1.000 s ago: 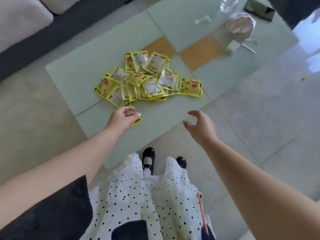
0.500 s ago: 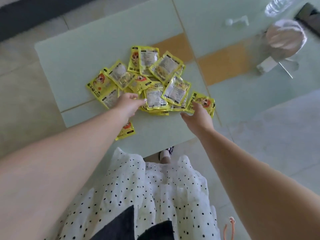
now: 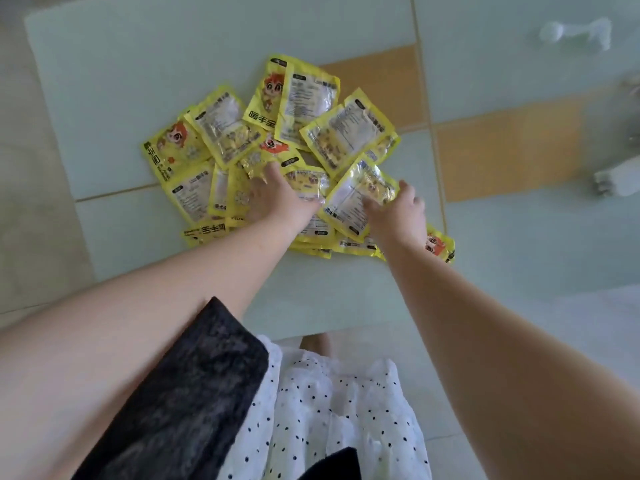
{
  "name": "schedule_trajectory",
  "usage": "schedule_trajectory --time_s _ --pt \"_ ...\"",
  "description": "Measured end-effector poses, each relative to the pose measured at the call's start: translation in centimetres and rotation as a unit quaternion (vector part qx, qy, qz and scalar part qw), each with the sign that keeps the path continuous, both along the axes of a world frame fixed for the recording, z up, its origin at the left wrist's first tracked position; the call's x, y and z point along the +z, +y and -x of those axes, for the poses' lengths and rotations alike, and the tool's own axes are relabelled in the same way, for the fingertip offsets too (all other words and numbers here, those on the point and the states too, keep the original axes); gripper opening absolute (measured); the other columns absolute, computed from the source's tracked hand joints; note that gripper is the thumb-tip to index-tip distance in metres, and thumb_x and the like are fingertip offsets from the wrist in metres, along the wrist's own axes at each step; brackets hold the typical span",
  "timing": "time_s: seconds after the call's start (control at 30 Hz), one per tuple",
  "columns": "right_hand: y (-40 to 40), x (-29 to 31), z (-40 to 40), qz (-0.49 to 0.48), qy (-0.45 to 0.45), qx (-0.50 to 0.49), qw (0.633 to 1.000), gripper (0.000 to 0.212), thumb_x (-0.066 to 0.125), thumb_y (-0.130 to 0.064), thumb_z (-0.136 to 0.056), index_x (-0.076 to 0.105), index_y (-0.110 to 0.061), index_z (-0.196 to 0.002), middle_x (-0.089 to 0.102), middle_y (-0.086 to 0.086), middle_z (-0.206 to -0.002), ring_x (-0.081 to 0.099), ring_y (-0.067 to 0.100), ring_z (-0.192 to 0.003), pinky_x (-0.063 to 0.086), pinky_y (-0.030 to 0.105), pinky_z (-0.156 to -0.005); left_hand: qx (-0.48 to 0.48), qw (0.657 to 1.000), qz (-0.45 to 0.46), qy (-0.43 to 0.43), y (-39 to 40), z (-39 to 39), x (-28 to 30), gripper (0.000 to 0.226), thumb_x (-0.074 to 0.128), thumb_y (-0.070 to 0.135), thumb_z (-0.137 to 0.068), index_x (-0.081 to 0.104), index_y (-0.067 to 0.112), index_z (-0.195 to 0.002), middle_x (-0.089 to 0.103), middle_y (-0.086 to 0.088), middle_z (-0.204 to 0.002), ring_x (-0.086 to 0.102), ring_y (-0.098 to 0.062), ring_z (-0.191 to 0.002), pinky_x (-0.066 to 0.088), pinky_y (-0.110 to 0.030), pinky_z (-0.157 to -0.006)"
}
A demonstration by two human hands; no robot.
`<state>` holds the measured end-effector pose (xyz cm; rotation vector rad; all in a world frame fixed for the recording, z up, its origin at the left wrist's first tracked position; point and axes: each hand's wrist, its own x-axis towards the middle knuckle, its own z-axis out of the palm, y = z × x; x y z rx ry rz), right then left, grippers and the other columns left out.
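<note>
A heap of several yellow snack packets with cartoon prints lies on a pale green glass table. My left hand rests flat on the middle of the heap, its fingers stretched forward over the packets. To its right, my right hand pinches the edge of one packet, which is tilted up off the heap with its clear printed back showing. More packets lie half hidden under both hands and wrists.
A small white plastic piece lies at the table's far right, and a blurred white object sits at the right edge. The table's near edge runs just above my dotted white skirt. Tiled floor shows on the left.
Both hands have moved forward onto the heap. My right hand went from the heap's near edge to pinching a packet. The camera has dropped closer over the table.
</note>
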<state>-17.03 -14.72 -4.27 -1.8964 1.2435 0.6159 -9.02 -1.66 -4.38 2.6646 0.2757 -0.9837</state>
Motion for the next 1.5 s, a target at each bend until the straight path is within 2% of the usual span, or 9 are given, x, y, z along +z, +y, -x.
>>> schedule_trajectory --time_s 0.13,0.33,0.53,0.77,0.87,1.03,1.17,1.3,1.5 --pt "0.5 -1.1 -0.7 0.039 0.034 0.034 0.998 0.100 0.065 -0.056 -0.078 0.007 -0.018 -0.151 0.028 0.013 -0.147 0.029 0.029 -0.137 0.033 0.042 -0.106 -0.014 0.999 -0.018 -0.039 -0.2 0.6 -0.6 0.092 0.077 0.041 -0.073 0.019 0.022 -0.143 0.037 -0.012 -0.138 0.044 -0.031 -0.123 0.042 -0.041 -0.092" --pt "-0.5 -2.2 -1.2 0.014 0.021 -0.028 0.999 0.104 0.074 -0.037 -0.077 0.003 -0.023 -0.151 0.043 0.008 -0.143 0.045 0.029 -0.130 0.041 0.046 -0.103 0.020 0.997 0.039 -0.066 0.2 1.1 -0.3 0.088 0.078 0.026 -0.075 0.023 0.023 -0.144 0.041 -0.008 -0.138 0.046 -0.026 -0.122 0.041 -0.036 -0.093" --pt "-2.5 -1.0 -0.3 -0.011 -0.053 -0.085 0.995 0.032 0.064 -0.026 -0.085 0.060 -0.015 -0.115 0.067 0.004 -0.100 0.061 0.026 -0.091 0.038 0.026 -0.068 0.097 0.989 0.083 -0.080 1.6 0.3 0.9 0.074 0.073 0.020 -0.080 0.031 0.021 -0.141 0.043 -0.003 -0.139 0.047 -0.023 -0.123 0.042 -0.032 -0.092" --pt "-2.9 1.0 2.3 -0.075 -0.073 -0.081 0.991 0.003 0.058 -0.024 -0.089 0.061 -0.024 -0.089 0.057 -0.002 -0.071 0.055 0.023 -0.070 0.043 0.027 -0.063 0.193 0.973 0.124 -0.019 3.0 0.9 2.6 0.087 0.074 0.029 -0.079 0.022 0.014 -0.147 0.031 -0.005 -0.150 0.034 -0.023 -0.136 0.033 -0.035 -0.104" --pt "-1.4 0.5 3.3 -0.081 -0.071 -0.006 0.994 0.007 0.062 -0.021 -0.087 0.063 -0.017 -0.094 0.061 0.003 -0.085 0.056 0.019 -0.073 0.039 0.022 -0.058 0.158 0.981 0.113 0.018 2.7 2.3 2.3 0.075 0.072 0.034 -0.079 0.036 0.009 -0.140 0.045 -0.009 -0.141 0.045 -0.029 -0.128 0.039 -0.035 -0.096" --pt "0.7 -1.7 3.1 0.012 -0.064 0.017 0.998 0.034 0.062 -0.029 -0.087 0.065 -0.008 -0.113 0.050 0.010 -0.127 0.041 0.024 -0.122 0.030 0.021 -0.083 0.131 0.990 0.054 -0.028 1.5 3.5 1.0 0.052 0.069 0.038 -0.081 0.050 0.007 -0.117 0.054 -0.012 -0.126 0.056 -0.029 -0.104 0.042 -0.032 -0.076" --pt "1.2 -2.1 2.8 0.033 -0.060 -0.009 0.998 0.035 0.063 -0.027 -0.086 0.059 -0.012 -0.118 0.042 0.011 -0.130 0.044 0.026 -0.118 0.032 0.023 -0.085 0.107 0.993 0.033 -0.046 0.9 3.7 0.1 0.044 0.070 0.039 -0.079 0.051 0.008 -0.103 0.058 -0.013 -0.112 0.060 -0.033 -0.099 0.034 -0.030 -0.060" --pt "0.7 -2.8 2.4 0.040 -0.039 -0.004 0.998 0.037 0.064 -0.035 -0.084 0.061 -0.012 -0.113 0.057 0.011 -0.118 0.057 0.031 -0.104 0.041 0.030 -0.078 0.101 0.993 0.040 -0.057 0.9 3.5 0.3 0.036 0.065 0.037 -0.084 0.048 0.013 -0.106 0.057 -0.004 -0.108 0.056 -0.029 -0.103 0.046 -0.037 -0.084" --pt "0.1 -1.7 2.7 0.003 -0.102 -0.085 0.991 0.031 0.066 -0.028 -0.085 0.052 -0.016 -0.111 0.062 0.001 -0.106 0.058 0.023 -0.093 0.041 0.029 -0.074 0.137 0.981 0.125 -0.049 1.5 2.9 1.5 0.038 0.067 0.029 -0.084 0.039 0.013 -0.103 0.049 -0.003 -0.098 0.048 -0.021 -0.082 0.033 -0.028 -0.057"
